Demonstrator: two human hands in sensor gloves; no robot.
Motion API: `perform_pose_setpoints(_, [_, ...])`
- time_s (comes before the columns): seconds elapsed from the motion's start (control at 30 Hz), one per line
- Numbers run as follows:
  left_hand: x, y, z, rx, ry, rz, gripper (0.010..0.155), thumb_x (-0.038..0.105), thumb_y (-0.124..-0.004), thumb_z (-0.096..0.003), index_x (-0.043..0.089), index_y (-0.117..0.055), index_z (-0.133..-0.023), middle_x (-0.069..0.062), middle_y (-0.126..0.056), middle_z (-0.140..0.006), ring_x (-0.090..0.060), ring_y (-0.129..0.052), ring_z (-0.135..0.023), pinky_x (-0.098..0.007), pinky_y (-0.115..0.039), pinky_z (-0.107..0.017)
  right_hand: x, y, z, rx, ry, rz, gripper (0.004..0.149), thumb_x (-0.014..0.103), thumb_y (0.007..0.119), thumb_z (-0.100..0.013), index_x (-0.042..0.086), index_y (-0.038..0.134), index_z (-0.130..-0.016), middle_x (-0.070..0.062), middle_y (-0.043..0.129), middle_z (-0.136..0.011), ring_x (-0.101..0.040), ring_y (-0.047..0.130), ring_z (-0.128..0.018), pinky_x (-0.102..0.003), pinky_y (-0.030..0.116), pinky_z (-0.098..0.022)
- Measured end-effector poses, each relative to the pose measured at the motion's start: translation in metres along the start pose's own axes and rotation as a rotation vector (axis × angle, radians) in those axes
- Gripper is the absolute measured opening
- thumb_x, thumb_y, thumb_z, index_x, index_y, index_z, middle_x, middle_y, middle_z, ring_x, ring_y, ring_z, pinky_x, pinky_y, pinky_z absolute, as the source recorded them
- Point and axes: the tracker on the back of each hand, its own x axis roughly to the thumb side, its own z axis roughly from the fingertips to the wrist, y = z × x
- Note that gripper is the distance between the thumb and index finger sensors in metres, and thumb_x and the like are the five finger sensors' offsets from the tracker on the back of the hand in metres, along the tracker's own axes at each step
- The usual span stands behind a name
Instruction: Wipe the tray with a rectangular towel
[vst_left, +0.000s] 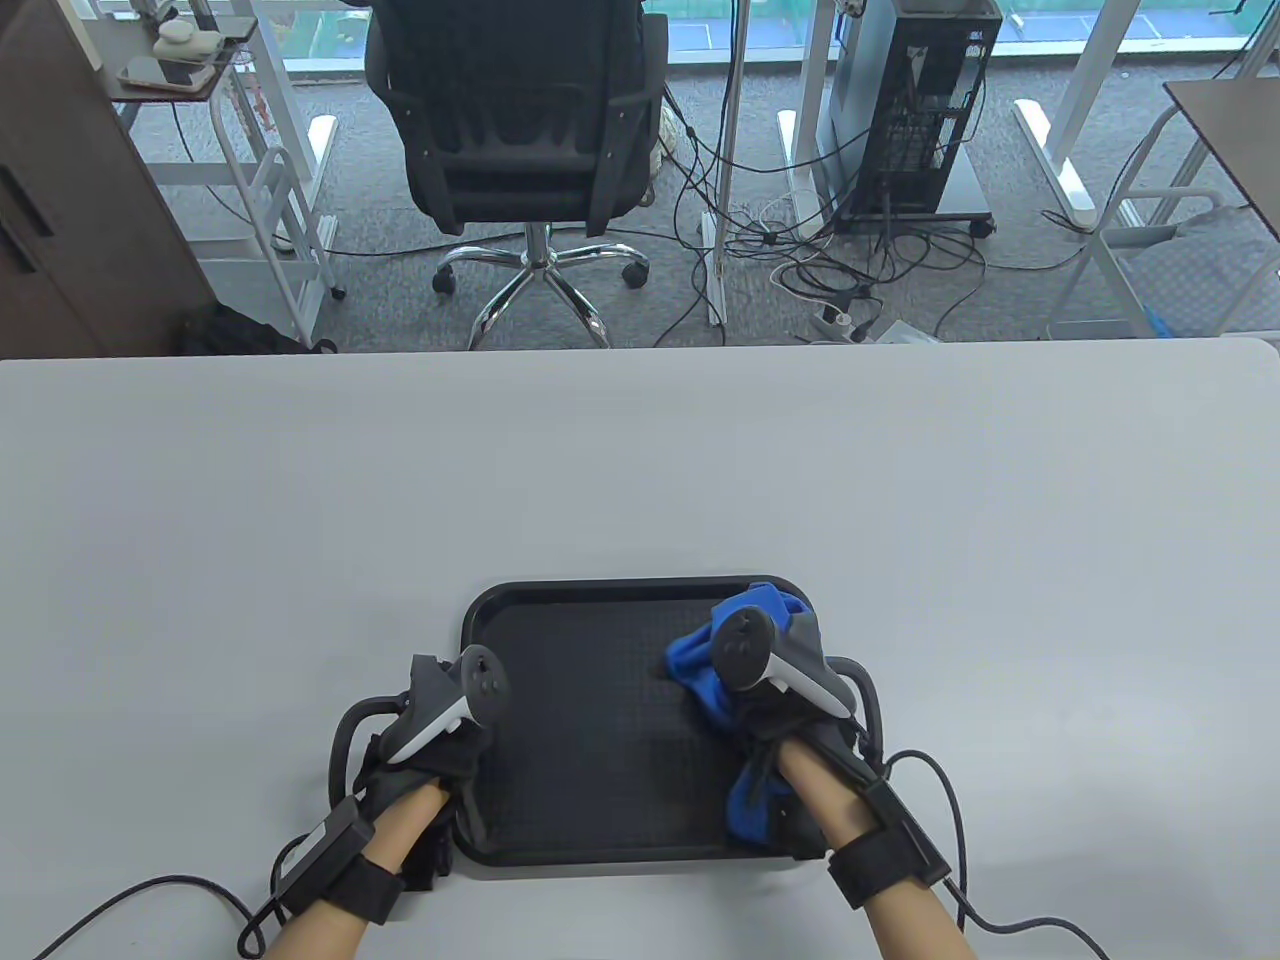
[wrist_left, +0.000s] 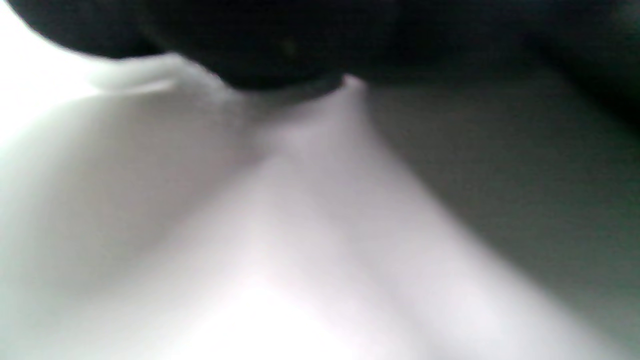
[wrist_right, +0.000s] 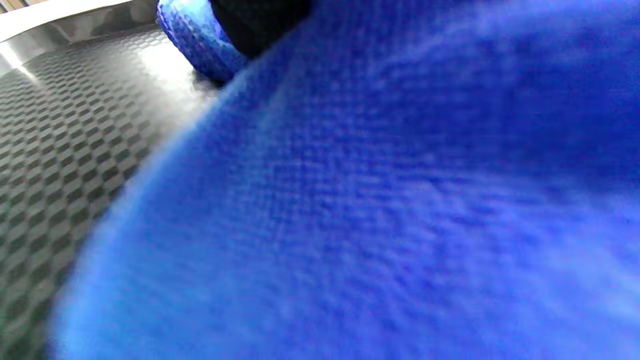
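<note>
Blue towel (vst_left: 700, 665), soft and limp, lies bunched at the tray's (vst_left: 580, 600) right edge under the right hand (vst_left: 790, 700), which presses it. Best gripped by its bunched middle. Left hand (vst_left: 430, 740) rests on the tray's left edge; its grip I cannot tell.

A pale grey table (vst_left: 640, 460) fills the foreground. Beyond its far edge lies grey carpet (vst_left: 400, 270) strewn with tangled black cables (vst_left: 800, 260). A black swivel office chair (vst_left: 520, 120) on a chrome star base faces the table. To its right stands a black computer tower (vst_left: 925, 110); to its left, a white rolling cart (vst_left: 250, 170) beside a dark brown cabinet (vst_left: 70, 200). White desk legs (vst_left: 1090, 70) stand before floor-level windows.
</note>
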Motion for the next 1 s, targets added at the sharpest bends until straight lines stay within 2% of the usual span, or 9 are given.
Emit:
perform_pose_setpoints(0.2, [0.0, 0.0, 0.0, -0.002, -0.003, 0.005, 0.071, 0.042, -0.045, -0.056, -0.008, -0.026, -0.102, 0.008, -0.092, -0.024, -0.014, -0.099, -0.011, -0.047, -0.086, -0.021, -0.004, 0.013, 0.024, 0.089, -0.107, 0.02, 0.051, 0.016, 0.08, -0.045, 0.009, 0.058, -0.09, -0.032, 0.061, -0.085, -0.05, 0.073, -0.067, -0.047, 0.075, -0.049])
perform_pose_setpoints(0.37, [0.0, 0.0, 0.0, 0.001, -0.005, 0.008, 0.071, 0.042, -0.046, -0.056, -0.008, -0.026, -0.102, 0.007, -0.092, -0.023, -0.014, -0.1, -0.011, -0.047, -0.086, -0.021, 0.01, 0.026, 0.038, 0.136, -0.183, 0.075, 0.051, 0.017, 0.081, -0.045, 0.009, 0.058, -0.09, -0.032, 0.062, -0.084, -0.05, 0.074, -0.066, -0.047, 0.076, -0.048])
perform_pose_setpoints(0.57, [0.0, 0.0, 0.0, 0.007, -0.005, 0.005, 0.071, 0.042, -0.046, -0.0559, -0.008, -0.026, -0.102, 0.008, -0.092, -0.023, -0.014, -0.1, -0.01, -0.047, -0.086, -0.021, 0.042, 0.043, 0.048, 0.179, -0.289, 0.148, 0.051, 0.016, 0.081, -0.045, 0.007, 0.058, -0.09, -0.032, 0.062, -0.084, -0.05, 0.074, -0.065, -0.047, 0.075, -0.048])
perform_pose_setpoints(0.77, [0.0, 0.0, 0.0, 0.006, -0.001, 0.0, 0.071, 0.042, -0.046, -0.056, -0.007, -0.026, -0.102, 0.008, -0.092, -0.023, -0.014, -0.1, -0.011, -0.047, -0.086, -0.021, 0.082, 0.051, 0.04, 0.21, -0.361, 0.165, 0.051, 0.016, 0.081, -0.045, 0.007, 0.058, -0.09, -0.032, 0.062, -0.083, -0.05, 0.074, -0.065, -0.048, 0.075, -0.047])
perform_pose_setpoints(1.0, [0.0, 0.0, 0.0, 0.003, -0.001, 0.003, 0.071, 0.043, -0.045, -0.0559, -0.007, -0.026, -0.102, 0.008, -0.092, -0.023, -0.014, -0.1, -0.011, -0.047, -0.086, -0.021, 0.132, 0.062, 0.031, 0.163, -0.439, 0.278, 0.051, 0.016, 0.081, -0.045, 0.007, 0.058, -0.089, -0.033, 0.063, -0.082, -0.05, 0.075, -0.064, -0.048, 0.076, -0.046])
